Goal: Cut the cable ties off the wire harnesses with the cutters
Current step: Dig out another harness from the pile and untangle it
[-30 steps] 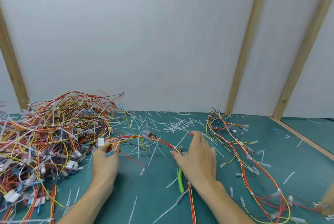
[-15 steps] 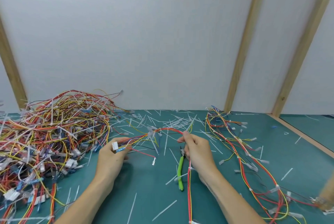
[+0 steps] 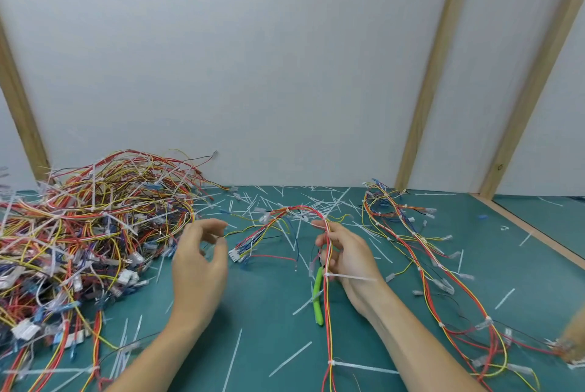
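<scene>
Across the bench: a teal green work mat [image 3: 253, 337] ran from a white panelled back wall [image 3: 253, 59] with pale wooden battens [image 3: 424, 100] toward the onlooker, strewn with short white snipped tie tails [image 3: 289, 356].
Left heap: a big tangled pile of red, yellow and black wire harnesses [image 3: 91, 220] lay piled at the left, white ties and plugs showing all through it.
Right loop: a long thin harness of red and yellow wires [image 3: 443, 268] lay spread out well apart from the heap, with pale tags along it.
Harness in hand: a slim red, yellow and white wire bundle [image 3: 327, 306] arched up over the mat between the hands and ran down toward the near edge; its small white plug [image 3: 234, 254] hung just beside the left hand.
Left hand [image 3: 198, 260]: hovered with fingers loosely curled, thumb and fingertips apart, holding nothing.
Right hand [image 3: 349, 260]: fingers pinched the bundle near the top of its arch.
Ties to cut: one white cable tie [image 3: 348, 277] stuck out sideways below that pinch, another white cable tie [image 3: 364, 366] lower down.
Cutters: green-handled side cutters [image 3: 317, 299] lay on the mat just under the bundle, untouched.
Step, as I judged it: settling the harness before cutting.
Next move: probably a hand should take up the cutters and nip the upper tie without nicking the wires.
</scene>
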Demonstrator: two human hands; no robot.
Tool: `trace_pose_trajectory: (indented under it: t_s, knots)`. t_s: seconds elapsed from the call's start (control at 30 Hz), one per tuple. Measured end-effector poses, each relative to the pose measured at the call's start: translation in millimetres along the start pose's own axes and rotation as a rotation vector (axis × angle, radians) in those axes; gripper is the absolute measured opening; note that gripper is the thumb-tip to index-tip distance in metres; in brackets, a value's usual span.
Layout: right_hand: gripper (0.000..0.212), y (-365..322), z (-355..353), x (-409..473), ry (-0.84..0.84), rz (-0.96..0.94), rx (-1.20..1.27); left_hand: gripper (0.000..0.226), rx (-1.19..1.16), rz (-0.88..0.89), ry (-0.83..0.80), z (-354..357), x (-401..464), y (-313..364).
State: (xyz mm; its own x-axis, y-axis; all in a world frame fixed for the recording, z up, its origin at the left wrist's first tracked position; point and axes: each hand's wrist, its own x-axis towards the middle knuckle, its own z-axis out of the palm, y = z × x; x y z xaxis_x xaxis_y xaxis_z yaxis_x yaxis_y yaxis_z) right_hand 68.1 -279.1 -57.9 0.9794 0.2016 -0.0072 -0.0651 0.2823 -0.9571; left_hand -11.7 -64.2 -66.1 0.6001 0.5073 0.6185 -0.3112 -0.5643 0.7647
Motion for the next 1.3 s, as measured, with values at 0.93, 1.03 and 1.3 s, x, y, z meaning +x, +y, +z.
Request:
trace_pose_trajectory:
  t_s: [0.93, 1.03, 1.3]
  knots:
    - [0.047, 4.6, 18.5, -17.9, -0.192, -0.010, -0.038, 0.005, -0.348, -0.279, -0.561, 18.7, -19.8, 6.4]
    - [0.047, 3.8, 19.7, -20.2, -0.166, -0.015, -0.064, 0.005, -0.394, -0.338, -0.440, 18.1, -17.9, 6.7]
    - [0.052, 5.2, 25.5, -25.8, -0.224, -0.051, -0.046, 0.009, -0.396, -0.406, -0.240, 15.8, -12.8, 3.4]
